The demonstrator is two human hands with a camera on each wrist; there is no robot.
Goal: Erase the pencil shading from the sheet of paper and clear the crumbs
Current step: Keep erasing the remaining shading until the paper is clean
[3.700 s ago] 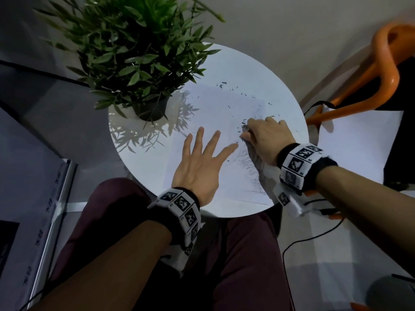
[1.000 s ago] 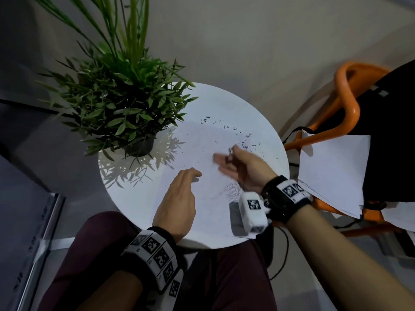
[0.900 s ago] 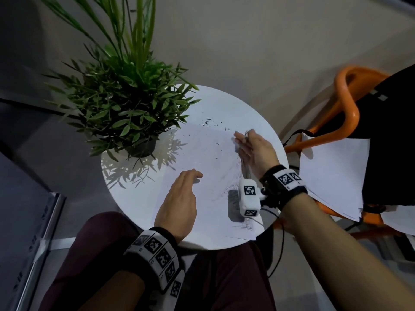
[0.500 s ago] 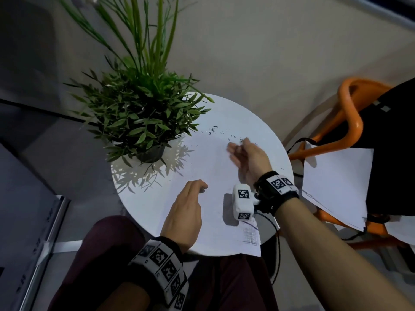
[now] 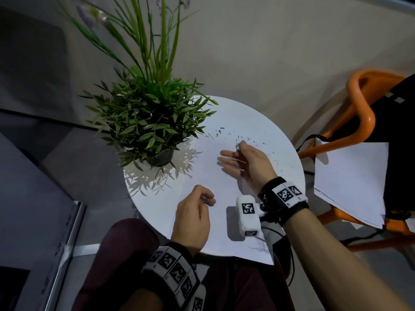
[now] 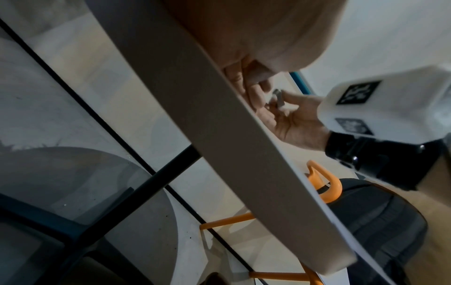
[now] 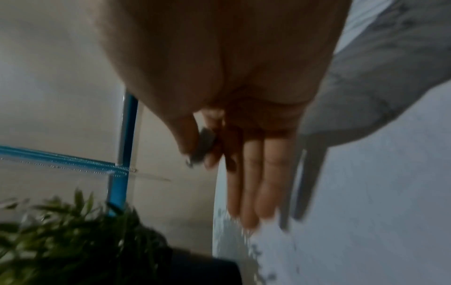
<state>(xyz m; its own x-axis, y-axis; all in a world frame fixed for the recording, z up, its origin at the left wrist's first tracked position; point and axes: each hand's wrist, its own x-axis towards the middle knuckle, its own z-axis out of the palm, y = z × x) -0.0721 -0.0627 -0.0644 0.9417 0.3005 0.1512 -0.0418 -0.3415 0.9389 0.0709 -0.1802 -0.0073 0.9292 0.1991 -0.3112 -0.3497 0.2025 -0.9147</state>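
Observation:
A white sheet of paper (image 5: 208,182) lies on the round white table (image 5: 258,117). Faint pencil shading (image 5: 260,245) shows at the sheet's near right corner. Dark eraser crumbs (image 5: 220,132) are scattered over the far part of the sheet and table. My right hand (image 5: 242,160) hovers low over the far right of the sheet. It pinches a small grey eraser (image 7: 206,146) between thumb and forefinger, and the other fingers are stretched out towards the left. My left hand (image 5: 195,212) rests on the sheet's near part with loosely curled fingers, holding nothing.
A potted green plant (image 5: 152,131) stands on the table's left side, close to the sheet. An orange chair (image 5: 359,113) with loose white papers (image 5: 350,180) and a dark bag is at the right. My knees are under the table's near edge.
My right hand, with the eraser, has swept back and forth over the far part of the sheet and now points left. My left hand's fingers went from flat to curled.

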